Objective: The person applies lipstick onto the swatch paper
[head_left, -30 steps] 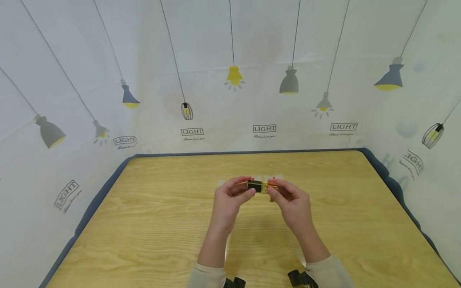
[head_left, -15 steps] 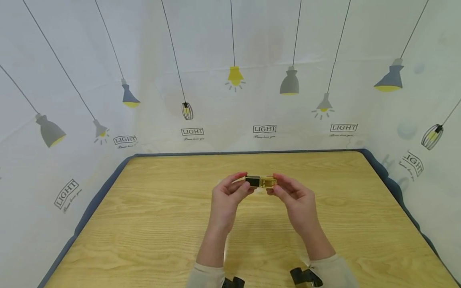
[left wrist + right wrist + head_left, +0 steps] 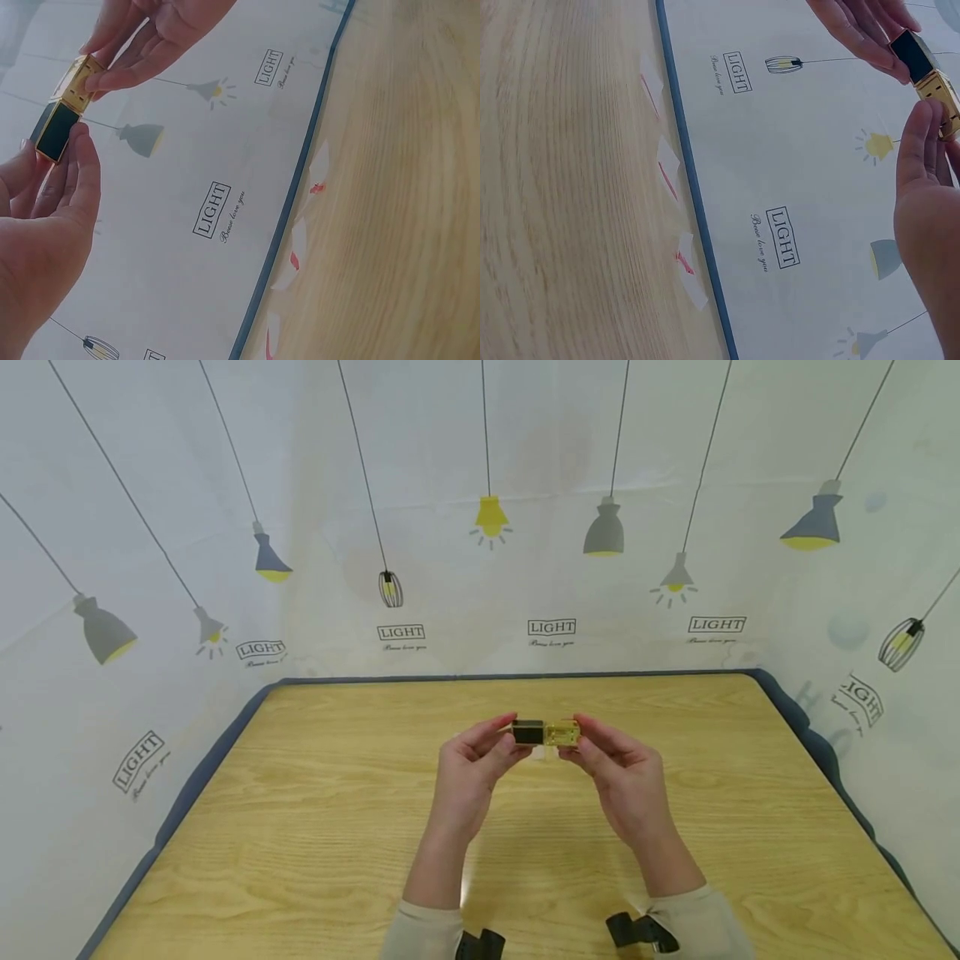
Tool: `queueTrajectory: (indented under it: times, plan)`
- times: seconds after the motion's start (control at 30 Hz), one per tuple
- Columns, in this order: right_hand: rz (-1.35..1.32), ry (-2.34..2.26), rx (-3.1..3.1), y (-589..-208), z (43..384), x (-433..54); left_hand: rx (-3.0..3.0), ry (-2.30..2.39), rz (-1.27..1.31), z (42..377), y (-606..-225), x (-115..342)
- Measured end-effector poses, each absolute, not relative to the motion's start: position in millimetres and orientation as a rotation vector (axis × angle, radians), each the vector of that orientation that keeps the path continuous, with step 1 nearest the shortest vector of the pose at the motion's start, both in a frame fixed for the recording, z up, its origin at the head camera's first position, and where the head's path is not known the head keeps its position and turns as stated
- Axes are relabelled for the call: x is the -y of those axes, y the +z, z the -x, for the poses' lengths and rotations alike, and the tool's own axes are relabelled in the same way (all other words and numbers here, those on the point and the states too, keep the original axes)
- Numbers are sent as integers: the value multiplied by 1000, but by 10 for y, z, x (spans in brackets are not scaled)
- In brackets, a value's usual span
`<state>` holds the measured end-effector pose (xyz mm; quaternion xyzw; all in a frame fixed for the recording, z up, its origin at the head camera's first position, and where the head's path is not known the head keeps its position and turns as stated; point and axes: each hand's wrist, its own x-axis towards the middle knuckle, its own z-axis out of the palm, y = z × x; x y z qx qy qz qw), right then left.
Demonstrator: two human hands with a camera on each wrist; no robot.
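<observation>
A lipstick [image 3: 528, 732], black on one half and gold on the other, is held level above the table between both hands. My left hand [image 3: 467, 777] pinches its black half between thumb and fingers. At the gold half [image 3: 73, 88], my right hand [image 3: 626, 777] grips the far end with thumb and fingertips. In both wrist views the two halves meet end to end in a straight line. The right wrist view shows the lipstick's black face [image 3: 912, 56] near the upper right corner.
White paper strips with red smears, such as one [image 3: 298, 255] in the left wrist view and another [image 3: 667, 171] in the right wrist view, lie near the wooden table's [image 3: 315, 827] far edge. A lamp-printed white sheet [image 3: 480, 585] stands behind and around the table.
Both hands have risen slightly and moved a little apart with the lipstick. A narrow gold piece showed at the right fingers a second ago; now a wide gold half shows there.
</observation>
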<state>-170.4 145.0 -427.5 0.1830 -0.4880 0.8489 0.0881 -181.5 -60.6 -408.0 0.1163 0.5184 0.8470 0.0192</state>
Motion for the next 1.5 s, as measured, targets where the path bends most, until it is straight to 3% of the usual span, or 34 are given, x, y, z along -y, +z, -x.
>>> queueTrajectory:
  times: [0.7, 1.5]
  plan:
    - [-610, 2627, 1452, -4322, 1686, -1452, -1498, 2579, -315, 1852, -4168, 728]
    - [-438, 2634, 1461, -4416, 1672, -1348, -1464, 2601, -181, 1886, -4282, 726]
